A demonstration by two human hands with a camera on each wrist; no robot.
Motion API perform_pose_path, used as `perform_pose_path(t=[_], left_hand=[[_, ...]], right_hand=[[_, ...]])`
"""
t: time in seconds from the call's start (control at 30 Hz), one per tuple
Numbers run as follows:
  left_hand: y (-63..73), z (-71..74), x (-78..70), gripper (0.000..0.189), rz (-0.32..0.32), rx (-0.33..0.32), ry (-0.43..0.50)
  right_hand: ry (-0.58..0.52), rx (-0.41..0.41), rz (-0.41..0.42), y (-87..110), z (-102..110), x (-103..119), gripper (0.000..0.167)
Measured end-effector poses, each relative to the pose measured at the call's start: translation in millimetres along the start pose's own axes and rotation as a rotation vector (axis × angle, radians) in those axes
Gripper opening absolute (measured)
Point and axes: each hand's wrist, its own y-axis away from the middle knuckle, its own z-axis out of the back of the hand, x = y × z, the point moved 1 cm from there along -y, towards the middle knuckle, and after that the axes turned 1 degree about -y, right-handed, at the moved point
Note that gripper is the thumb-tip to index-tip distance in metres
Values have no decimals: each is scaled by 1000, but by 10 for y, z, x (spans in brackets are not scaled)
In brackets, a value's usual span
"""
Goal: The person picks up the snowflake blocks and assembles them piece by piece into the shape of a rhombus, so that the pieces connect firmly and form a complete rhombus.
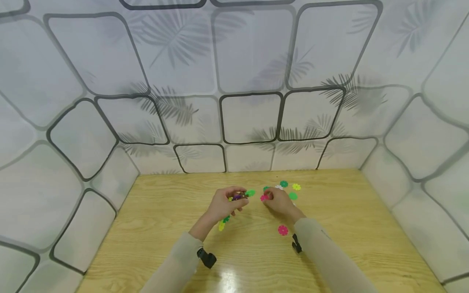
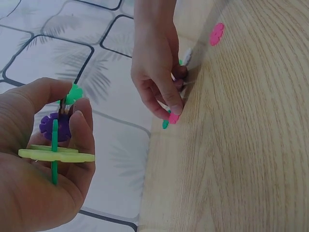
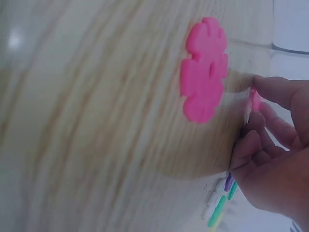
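My left hand [image 1: 221, 204] grips a linked cluster of notched, flower-shaped plastic discs above the table. A purple disc [image 2: 47, 127], a yellow disc [image 2: 79, 157] and a light green disc [image 1: 250, 193] belong to that cluster, along with darker green and brown ones. Yellow and green pieces show below the palm in the head view. To the right, my right hand [image 1: 280, 202] pinches a pink disc [image 1: 264, 198] between thumb and fingertip, low over the tabletop. Another pink disc [image 3: 205, 72] lies flat near the right wrist. My fingers partly hide both the cluster and the pinched disc.
Past the right hand lie loose discs: a dark green one [image 1: 283, 184], a yellow one [image 1: 296, 186], a light green one [image 1: 293, 196] and a white one [image 1: 279, 186]. Patterned cloth walls [image 1: 249, 118] rise behind and beside the wooden table [image 1: 157, 244].
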Motion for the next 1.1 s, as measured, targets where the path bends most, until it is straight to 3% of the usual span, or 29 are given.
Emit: perform_pose_path(t=[0.33, 0.6, 0.77, 1.1], left_hand=[[2, 31, -5, 39, 9, -2, -18], [2, 47, -3, 40, -3, -7, -57], [7, 38, -14, 38, -3, -15, -83], [12, 33, -30, 42, -19, -7, -72]], right_hand=[[-97, -62, -7, 27, 41, 5, 17], [-293, -37, -56, 77, 146, 100, 13], [-373, -6, -23, 127, 234, 234, 17], [-404, -7, 44, 218, 357, 414, 24]])
